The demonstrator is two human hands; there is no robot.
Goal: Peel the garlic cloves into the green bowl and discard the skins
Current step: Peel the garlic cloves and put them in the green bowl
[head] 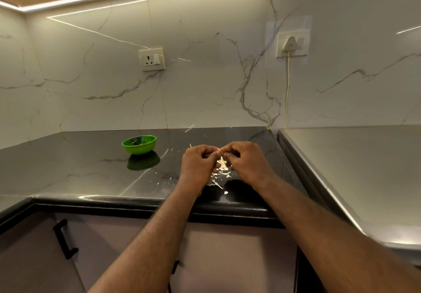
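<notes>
My left hand (199, 164) and my right hand (245, 162) meet above the dark counter (91, 169), fingers curled. Between their fingertips they pinch a small pale garlic clove (219, 152), mostly hidden by the fingers. A heap of papery garlic skins (221, 174) lies on the counter right under the hands, with more flakes scattered toward the front edge. The green bowl (139, 144) stands to the left and farther back; a pale shape shows inside it, and I cannot tell what it is.
A marble backsplash rises behind the counter, with a wall socket (152, 59) and a plugged-in white cord (287, 87). A grey raised surface (353, 167) borders the counter on the right. Cabinet doors with a black handle (65, 239) sit below the front edge.
</notes>
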